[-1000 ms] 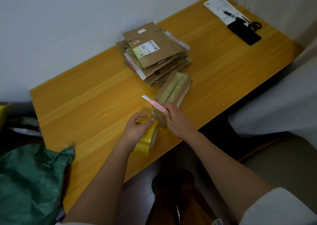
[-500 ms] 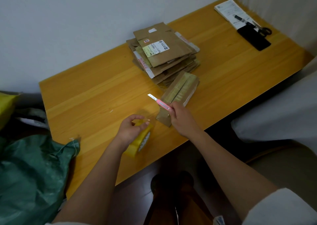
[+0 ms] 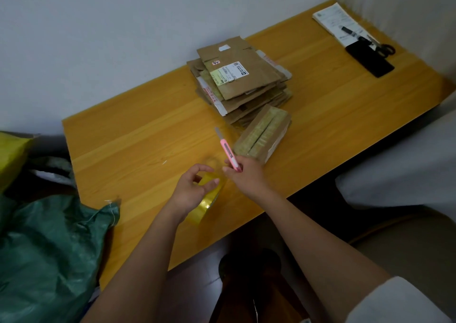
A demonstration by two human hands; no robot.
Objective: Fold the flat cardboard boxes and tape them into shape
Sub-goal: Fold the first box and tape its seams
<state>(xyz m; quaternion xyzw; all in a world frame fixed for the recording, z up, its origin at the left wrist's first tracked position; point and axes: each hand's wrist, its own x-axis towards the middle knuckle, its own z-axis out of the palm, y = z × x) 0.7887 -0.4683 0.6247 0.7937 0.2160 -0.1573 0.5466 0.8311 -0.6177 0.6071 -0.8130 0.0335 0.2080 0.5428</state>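
Observation:
My left hand [image 3: 191, 190] grips a yellow tape roll [image 3: 209, 200] near the table's front edge, thumb and fingers curled over its top. My right hand [image 3: 245, 174] holds a pink utility knife [image 3: 228, 150], its blade out and pointing up and away. A clear strip of tape seems to stretch between roll and knife hand. A small folded cardboard box [image 3: 262, 135], its top seam taped, lies just beyond my right hand. Behind it is a stack of flat cardboard boxes [image 3: 239, 78] with labels.
The wooden table [image 3: 138, 135] meets a white wall. At its far right corner lie papers [image 3: 333, 19], a pen, scissors [image 3: 385, 47] and a black phone [image 3: 369, 58]. A green woven bag [image 3: 49, 248] sits at the left, a white cloth at the right.
The knife has swung from pointing left to pointing up and away. My right hand has come off the small box and moved closer to the tape roll in my left hand.

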